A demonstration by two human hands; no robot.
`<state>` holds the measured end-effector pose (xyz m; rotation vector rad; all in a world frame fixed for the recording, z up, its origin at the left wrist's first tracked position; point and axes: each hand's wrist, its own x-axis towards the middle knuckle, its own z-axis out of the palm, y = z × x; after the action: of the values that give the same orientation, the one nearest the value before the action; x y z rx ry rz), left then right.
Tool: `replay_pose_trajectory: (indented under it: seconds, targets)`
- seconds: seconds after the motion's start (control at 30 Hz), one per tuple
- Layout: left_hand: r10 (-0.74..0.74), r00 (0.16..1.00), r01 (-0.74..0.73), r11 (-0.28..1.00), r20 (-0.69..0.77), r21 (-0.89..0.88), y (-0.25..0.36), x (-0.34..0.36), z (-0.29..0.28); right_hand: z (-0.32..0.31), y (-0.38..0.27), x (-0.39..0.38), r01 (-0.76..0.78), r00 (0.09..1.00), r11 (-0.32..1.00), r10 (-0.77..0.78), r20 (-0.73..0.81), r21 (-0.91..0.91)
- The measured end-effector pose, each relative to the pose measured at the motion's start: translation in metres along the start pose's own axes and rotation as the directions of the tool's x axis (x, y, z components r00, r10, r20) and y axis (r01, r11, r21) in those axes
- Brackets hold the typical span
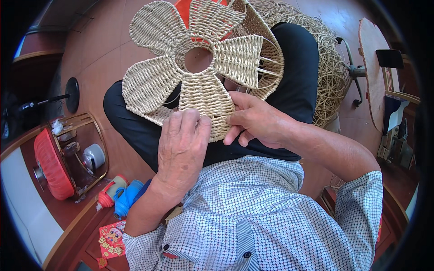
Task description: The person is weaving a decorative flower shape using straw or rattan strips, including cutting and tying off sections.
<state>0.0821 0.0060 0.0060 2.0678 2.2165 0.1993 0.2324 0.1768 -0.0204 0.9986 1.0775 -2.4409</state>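
For an even weave, we steady the woven flower [178,58] on our lap [294,81], left hand [181,147] curled over the near petal [205,97], grip hidden, right hand [255,118] pinching its right edge

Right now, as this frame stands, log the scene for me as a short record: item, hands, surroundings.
Item: woven flower-shaped piece, five petals around an open centre
Place: over the person's lap, dark trousers
Left hand: fingers on the lower petal, left side
Right hand: touching that petal's right edge
Beneath: another woven piece, partly hidden
Floor, upper right: heap of tan strands
Lower left: blue container
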Motion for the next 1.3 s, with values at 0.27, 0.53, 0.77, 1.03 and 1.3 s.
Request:
replay_pose_trajectory:
  seconds: [0.27, 0.53, 0.77, 1.03, 1.3]
  targets:
    - [-0.253, 0.949, 0.149, 0.886, -0.188, -0.44, 0.002, 0.001, 0.016, 0.003, -0.003, -0.003, 0.023, 1.0, 0.998, -0.023, 0.009, 0.052]
    - [-0.251, 0.932, 0.142, 0.916, -0.26, -0.375, 0.002, -0.001, 0.018, 0.005, -0.004, 0.0, -0.018, 1.0, 0.999, 0.018, 0.008, 0.048]
    - [-0.233, 0.949, 0.148, 0.925, -0.214, -0.349, -0.002, -0.001, 0.019, 0.002, -0.006, 0.001, -0.039, 0.999, 0.999, 0.039, 0.001, -0.025]
    - [-0.246, 0.95, 0.16, 0.912, -0.194, -0.377, -0.001, 0.001, 0.022, 0.0, -0.005, 0.004, -0.073, 0.997, 0.997, 0.072, -0.014, -0.034]
    - [-0.214, 0.96, 0.151, 0.938, -0.181, -0.311, 0.002, -0.002, 0.017, -0.002, -0.012, 0.004, -0.155, 0.988, 0.983, 0.152, -0.039, -0.096]
